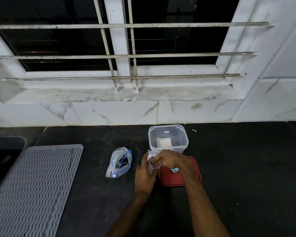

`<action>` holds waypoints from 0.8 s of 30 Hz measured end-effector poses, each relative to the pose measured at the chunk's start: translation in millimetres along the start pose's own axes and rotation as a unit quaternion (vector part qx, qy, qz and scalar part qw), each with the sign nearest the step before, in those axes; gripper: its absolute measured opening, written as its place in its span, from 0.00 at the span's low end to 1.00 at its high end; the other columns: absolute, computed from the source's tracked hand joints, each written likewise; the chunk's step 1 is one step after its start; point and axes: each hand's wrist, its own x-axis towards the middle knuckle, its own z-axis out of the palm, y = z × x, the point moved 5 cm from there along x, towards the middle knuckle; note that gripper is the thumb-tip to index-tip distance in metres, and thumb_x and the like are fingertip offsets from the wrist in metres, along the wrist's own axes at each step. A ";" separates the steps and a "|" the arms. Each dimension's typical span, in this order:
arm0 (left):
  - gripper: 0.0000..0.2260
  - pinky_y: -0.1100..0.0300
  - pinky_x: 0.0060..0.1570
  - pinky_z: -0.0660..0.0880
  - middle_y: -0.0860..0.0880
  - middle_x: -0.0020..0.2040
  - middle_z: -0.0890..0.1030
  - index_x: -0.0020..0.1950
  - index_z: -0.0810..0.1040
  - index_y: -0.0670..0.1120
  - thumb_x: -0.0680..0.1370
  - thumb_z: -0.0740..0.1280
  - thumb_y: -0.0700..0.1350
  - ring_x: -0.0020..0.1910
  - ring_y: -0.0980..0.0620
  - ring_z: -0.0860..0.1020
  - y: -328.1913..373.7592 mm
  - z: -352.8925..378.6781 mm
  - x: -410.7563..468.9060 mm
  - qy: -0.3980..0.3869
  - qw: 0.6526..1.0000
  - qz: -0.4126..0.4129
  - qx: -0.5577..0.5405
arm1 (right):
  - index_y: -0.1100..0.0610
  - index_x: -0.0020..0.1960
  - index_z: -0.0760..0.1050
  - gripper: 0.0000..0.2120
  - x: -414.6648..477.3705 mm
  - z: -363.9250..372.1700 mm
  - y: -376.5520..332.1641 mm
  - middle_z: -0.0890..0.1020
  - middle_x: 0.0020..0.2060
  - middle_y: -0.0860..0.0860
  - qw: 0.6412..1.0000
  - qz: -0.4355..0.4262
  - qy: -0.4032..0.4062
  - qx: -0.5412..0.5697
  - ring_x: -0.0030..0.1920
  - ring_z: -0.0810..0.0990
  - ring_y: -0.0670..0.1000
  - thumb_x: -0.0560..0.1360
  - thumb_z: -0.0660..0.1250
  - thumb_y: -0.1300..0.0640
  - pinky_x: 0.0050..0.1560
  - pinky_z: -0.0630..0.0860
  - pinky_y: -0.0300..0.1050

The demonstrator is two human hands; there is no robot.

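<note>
On black speckled counter [246, 168], close to its back edge, from the head view: small clear pouch [151, 165] held just above the left edge of a red lid [169, 178], in front of an open clear tub [183, 141]. Left hand [144, 177] with fingers nearly straight, laid along the pouch's left side as a brace. Right hand [171, 161] curled over the top, fingertips pinching the film near its mouth. Pouch contents too blurred to tell.

Likely very light, limp and slick. Thin film prone to crumple and slide, so best pinched at the top strip or a corner, with the other side steadied.

Small teal piece [175, 170] showing under the right wrist, over the lid; nature unclear. Tub rigid, transparent, rounded-square, with a flat white packet [164, 142] on its floor. Lid flat, matt red, rounded corners, raised rim.

Left of the hands and apart from them, a crumpled zip bag [119, 163] with blue seal strip and dark contents. Toward the counter's left edge, a grey ribbed mat [36, 185], wavy ridges, rubbery look. Behind, veined white marble tiles and a stained window sill [126, 94] under metal bars.
</note>
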 end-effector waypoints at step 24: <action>0.25 0.57 0.66 0.70 0.51 0.68 0.73 0.71 0.67 0.53 0.76 0.66 0.55 0.64 0.56 0.73 -13.9 6.9 -3.1 -0.058 0.994 -0.059 0.071 | 0.56 0.59 0.81 0.14 5.6 4.2 3.0 0.81 0.60 0.51 0.996 0.029 0.083 -0.002 0.58 0.79 0.51 0.77 0.63 0.64 0.61 0.74 0.43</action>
